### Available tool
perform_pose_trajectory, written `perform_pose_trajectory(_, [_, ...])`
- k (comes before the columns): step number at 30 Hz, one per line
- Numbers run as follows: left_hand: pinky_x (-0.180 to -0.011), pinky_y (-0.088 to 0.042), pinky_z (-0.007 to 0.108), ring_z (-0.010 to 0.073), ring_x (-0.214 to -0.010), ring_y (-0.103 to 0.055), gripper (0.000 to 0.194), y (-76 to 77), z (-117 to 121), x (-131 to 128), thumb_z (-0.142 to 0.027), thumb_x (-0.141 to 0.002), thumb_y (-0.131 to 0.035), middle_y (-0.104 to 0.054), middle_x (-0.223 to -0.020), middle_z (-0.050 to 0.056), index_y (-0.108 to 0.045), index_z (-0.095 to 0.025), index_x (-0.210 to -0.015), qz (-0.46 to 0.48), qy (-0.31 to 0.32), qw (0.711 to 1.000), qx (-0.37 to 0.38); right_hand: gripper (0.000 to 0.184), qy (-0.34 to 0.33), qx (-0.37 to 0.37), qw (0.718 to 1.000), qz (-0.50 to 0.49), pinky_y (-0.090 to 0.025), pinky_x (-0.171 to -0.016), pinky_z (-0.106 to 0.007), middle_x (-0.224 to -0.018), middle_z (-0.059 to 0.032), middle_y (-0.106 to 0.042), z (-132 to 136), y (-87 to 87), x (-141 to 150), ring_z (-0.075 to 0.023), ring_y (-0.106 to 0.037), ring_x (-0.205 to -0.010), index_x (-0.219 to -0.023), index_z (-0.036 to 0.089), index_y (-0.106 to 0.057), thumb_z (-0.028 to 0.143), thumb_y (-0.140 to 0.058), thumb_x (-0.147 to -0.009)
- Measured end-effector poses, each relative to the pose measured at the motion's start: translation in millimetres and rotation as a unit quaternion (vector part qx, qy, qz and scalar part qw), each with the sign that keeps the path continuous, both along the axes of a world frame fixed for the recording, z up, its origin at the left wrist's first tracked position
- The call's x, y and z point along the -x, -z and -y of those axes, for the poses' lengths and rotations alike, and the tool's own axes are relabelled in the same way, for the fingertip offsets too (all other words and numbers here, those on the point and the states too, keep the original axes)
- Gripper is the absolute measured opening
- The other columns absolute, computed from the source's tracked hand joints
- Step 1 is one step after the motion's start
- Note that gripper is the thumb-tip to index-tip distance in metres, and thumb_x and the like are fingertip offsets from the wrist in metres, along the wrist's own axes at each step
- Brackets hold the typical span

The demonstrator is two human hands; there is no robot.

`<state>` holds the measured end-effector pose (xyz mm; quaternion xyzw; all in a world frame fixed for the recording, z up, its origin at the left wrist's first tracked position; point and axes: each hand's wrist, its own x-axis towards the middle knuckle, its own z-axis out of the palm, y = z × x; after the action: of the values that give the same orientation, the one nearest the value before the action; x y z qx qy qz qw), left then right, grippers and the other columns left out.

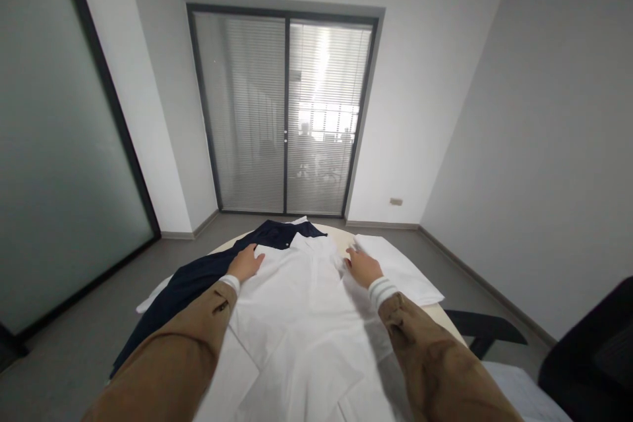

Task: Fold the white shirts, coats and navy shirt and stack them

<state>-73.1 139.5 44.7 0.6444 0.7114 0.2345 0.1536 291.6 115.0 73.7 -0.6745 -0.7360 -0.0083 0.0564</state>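
Observation:
A white collared shirt [309, 303] lies spread out in front of me, its collar pointing away. My left hand [246, 264] rests at the shirt's left shoulder, thumb and index finger apart, over the border with a dark navy garment [198, 280]. At the opposite shoulder, my right hand [364, 268] has its fingers closed on the shirt's bunched edge; the fingertips are partly hidden. Beyond that hand lies another white cloth piece [400, 267], flat on the table.
The garments cover most of a pale round-edged table [341, 237]. A black chair [593, 349] with an armrest [487, 326] stands at the right, with white cloth [519, 389] beside it. Glazed panels with blinds [287, 112] are in the far wall.

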Motion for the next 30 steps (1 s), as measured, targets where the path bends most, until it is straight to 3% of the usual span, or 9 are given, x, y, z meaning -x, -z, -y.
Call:
perform_pose_trajectory(5, [-0.087,-0.045,0.028,0.025,-0.104,-0.066,0.025,0.5,4,-8,-0.023,-0.087,-0.055,-0.072,-0.109,0.013,-0.068,-0.016,-0.107,0.005,0.058,0.998,-0.008,0.034,0.055,0.047,0.997,0.009,-0.047,-0.086,-0.04,-0.114,-0.0201,-0.069,-17,14.5,6,-0.0284,-0.065,-0.106,-0.12,0.011,-0.061,0.026,-0.042,-0.096])
perform_pose_trajectory(8, [-0.082,-0.046,0.027,0.0231,-0.095,-0.068,0.022,-1.5,7,-11,-0.023,-0.088,-0.052,-0.074,-0.099,0.01,-0.07,-0.017,-0.1,0.005,0.069,0.997,-0.022,0.032,0.072,0.064,0.995,0.01,-0.047,-0.086,-0.039,-0.114,-0.0219,-0.069,-22,22.4,8,-0.0284,-0.067,-0.105,-0.116,0.009,-0.064,0.021,-0.046,-0.092])
perform_pose_trajectory(12, [-0.084,-0.045,0.028,0.0245,-0.096,-0.066,0.024,-5.4,9,-12,-0.033,-0.088,-0.056,-0.072,-0.101,0.01,-0.071,-0.018,-0.097,-0.005,0.068,0.996,-0.051,0.031,0.083,0.056,0.995,0.009,-0.048,-0.085,-0.039,-0.114,-0.0217,-0.069,-26,27.8,9,-0.0286,-0.067,-0.105,-0.112,0.011,-0.068,0.019,-0.049,-0.089])
perform_pose_trajectory(19, [-0.086,-0.044,0.031,0.028,-0.101,-0.064,0.035,-24.3,7,-1,-0.044,-0.089,-0.051,-0.073,-0.105,0.011,-0.073,-0.021,-0.104,-0.014,-0.009,0.995,-0.094,0.032,0.098,-0.014,0.995,-0.015,-0.047,-0.083,-0.035,-0.112,-0.0208,-0.067,-34,10.7,8,-0.027,-0.066,-0.103,-0.113,0.011,-0.065,0.018,-0.041,-0.092])
perform_pose_trajectory(25, [-0.071,-0.046,0.032,0.0297,-0.088,-0.068,0.038,-34.2,4,15,-0.047,-0.086,-0.052,-0.076,-0.091,0.012,-0.076,-0.019,-0.095,0.022,-0.076,0.992,-0.095,0.029,0.088,-0.081,0.991,-0.052,-0.042,-0.078,-0.03,-0.107,-0.0145,-0.068,-44,-5.7,2,-0.024,-0.065,-0.098,-0.12,0.017,-0.053,0.02,-0.038,-0.095])
perform_pose_trajectory(28, [-0.063,-0.047,0.03,0.0248,-0.069,-0.069,0.039,-35.4,2,20,-0.049,-0.085,-0.053,-0.076,-0.08,0.009,-0.076,-0.018,-0.088,0.065,-0.075,0.992,-0.083,0.028,0.068,-0.113,0.987,-0.096,-0.04,-0.075,-0.028,-0.101,-0.0114,-0.069,-47,-7.3,4,-0.0216,-0.064,-0.092,-0.121,0.018,-0.049,0.018,-0.039,-0.094])
perform_pose_trajectory(30, [-0.057,-0.048,0.028,0.0208,-0.058,-0.068,0.042,-34.2,-1,20,-0.049,-0.088,-0.049,-0.077,-0.079,0.008,-0.074,-0.017,-0.096,0.107,-0.068,0.989,-0.078,0.03,0.041,-0.136,0.981,-0.13,-0.04,-0.074,-0.028,-0.098,-0.01,-0.069,-49,-6.0,5,-0.021,-0.063,-0.089,-0.122,0.017,-0.047,0.017,-0.039,-0.093])
